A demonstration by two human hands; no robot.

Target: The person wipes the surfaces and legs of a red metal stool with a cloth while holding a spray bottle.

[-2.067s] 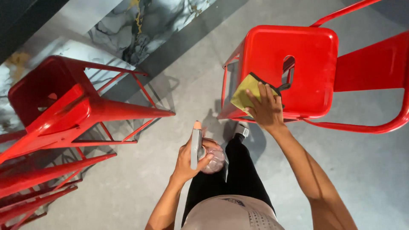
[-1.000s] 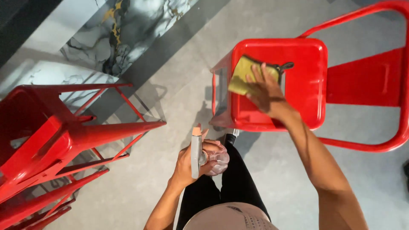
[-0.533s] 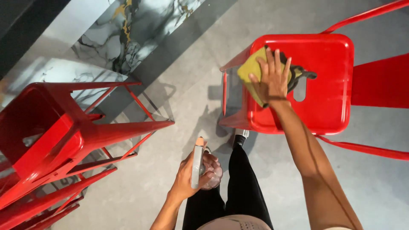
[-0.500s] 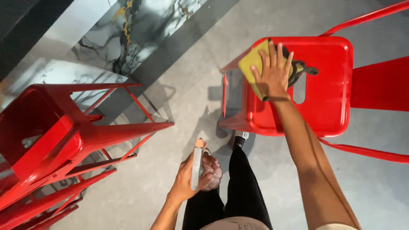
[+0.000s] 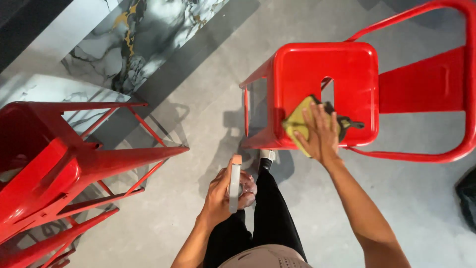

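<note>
My right hand (image 5: 320,134) presses a yellow cloth (image 5: 296,121) flat onto the near edge of the red metal chair seat (image 5: 317,69), fingers spread over the cloth. A dark part of the cloth sticks out to the right of my fingers. My left hand (image 5: 223,193) is held low in front of my body, closed around a clear spray bottle (image 5: 234,186) with a grey trigger head pointing up. My dark trouser leg and a shoe show below the seat.
The chair's red back rail (image 5: 446,79) curves round at the right. Red stools (image 5: 74,168) lie tipped and stacked at the left. Grey floor with a marbled panel (image 5: 144,39) at the top left. A dark object (image 5: 466,198) sits at the right edge.
My right hand has drawn the cloth from the far left part of the seat back to its near edge. The left hand has kept the bottle where it was.
</note>
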